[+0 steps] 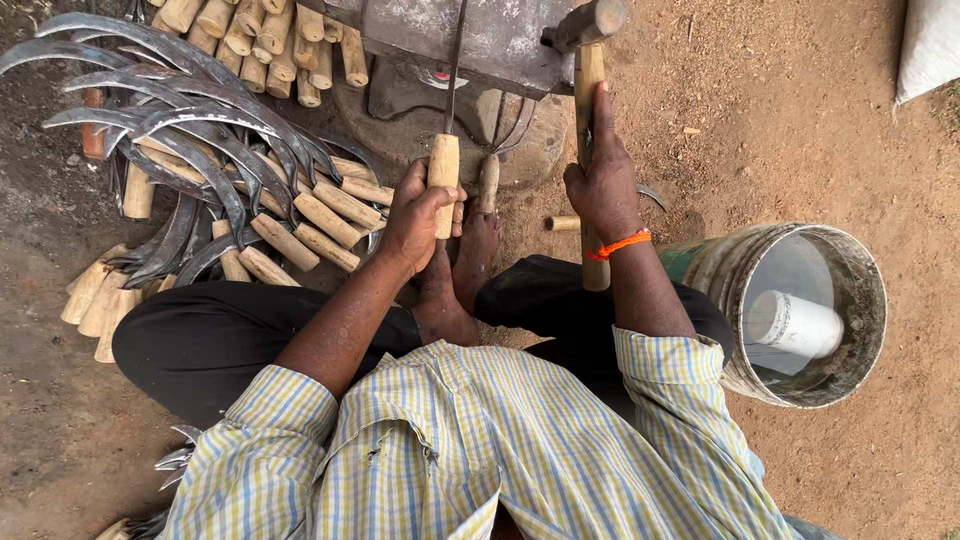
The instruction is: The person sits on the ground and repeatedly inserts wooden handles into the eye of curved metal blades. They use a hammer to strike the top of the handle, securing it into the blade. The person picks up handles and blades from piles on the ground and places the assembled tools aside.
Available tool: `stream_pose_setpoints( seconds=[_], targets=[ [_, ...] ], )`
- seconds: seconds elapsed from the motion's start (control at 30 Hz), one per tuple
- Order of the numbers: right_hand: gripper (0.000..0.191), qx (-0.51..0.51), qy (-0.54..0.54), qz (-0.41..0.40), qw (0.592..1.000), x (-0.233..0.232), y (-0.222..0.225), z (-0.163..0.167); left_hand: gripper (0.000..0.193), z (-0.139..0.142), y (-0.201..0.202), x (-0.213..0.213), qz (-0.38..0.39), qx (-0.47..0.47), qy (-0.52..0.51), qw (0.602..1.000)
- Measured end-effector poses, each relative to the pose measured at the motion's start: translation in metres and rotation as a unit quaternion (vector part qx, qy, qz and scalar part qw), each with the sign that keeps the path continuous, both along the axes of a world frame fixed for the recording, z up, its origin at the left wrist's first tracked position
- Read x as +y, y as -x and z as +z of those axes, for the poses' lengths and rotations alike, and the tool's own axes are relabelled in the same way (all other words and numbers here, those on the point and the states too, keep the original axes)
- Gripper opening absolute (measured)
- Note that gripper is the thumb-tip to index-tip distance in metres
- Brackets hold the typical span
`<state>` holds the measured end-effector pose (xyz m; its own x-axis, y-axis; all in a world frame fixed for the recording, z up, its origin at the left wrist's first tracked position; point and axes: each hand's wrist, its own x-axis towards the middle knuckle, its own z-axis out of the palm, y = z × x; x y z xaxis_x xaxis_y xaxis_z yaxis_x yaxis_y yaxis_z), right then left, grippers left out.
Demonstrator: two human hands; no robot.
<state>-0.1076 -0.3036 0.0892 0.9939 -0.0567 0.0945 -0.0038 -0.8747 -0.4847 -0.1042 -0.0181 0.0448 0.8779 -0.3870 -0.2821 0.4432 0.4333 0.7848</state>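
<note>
Head view is taken from above a seated person in a yellow-and-blue checked shirt (pixel 480 440) and black trousers (pixel 200 345), whose two bare feet (pixel 455 285) are set on the sandy ground (pixel 800 120). One curved-bladed sickle with a pale wooden handle (pixel 443 180) is grasped by the left hand (pixel 418 218), the fingers being clenched round the handle while the thin blade runs upward against a grey metal block (pixel 470 45). One hammer with a long wooden shaft and dark iron head (pixel 590 60) is grasped by the right hand (pixel 603 185), clenched round the shaft just below the head; an orange thread band (pixel 620 243) is worn on that wrist. A heap of finished sickles with dark curved blades and wooden handles (pixel 200 150) is seen to the left; the exact number cannot be told, though more than ten blades are visible. About a dozen loose wooden handles (pixel 265 40) are stacked at the top. One worn round bucket (pixel 800 310) stands at the right, with one white cylinder (pixel 795 322) lying inside it. One white sack (pixel 930 45) is seen at the upper right corner.
</note>
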Motion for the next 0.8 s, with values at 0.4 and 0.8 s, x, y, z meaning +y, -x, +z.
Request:
stream_pose_setpoints(
  seconds=[0.4, 0.8],
  targets=[
    [0.089, -0.127, -0.299, 0.072, 0.943, -0.001, 0.036, 0.085, 0.064, 0.032, 0.038, 0.055, 0.020, -0.469, -0.564, 0.679],
    [0.092, -0.119, -0.117, 0.173, 0.971, 0.025, -0.017, 0.074, 0.064, 0.033, 0.039, 0.073, -0.027, -0.459, -0.612, 0.643]
  ],
)
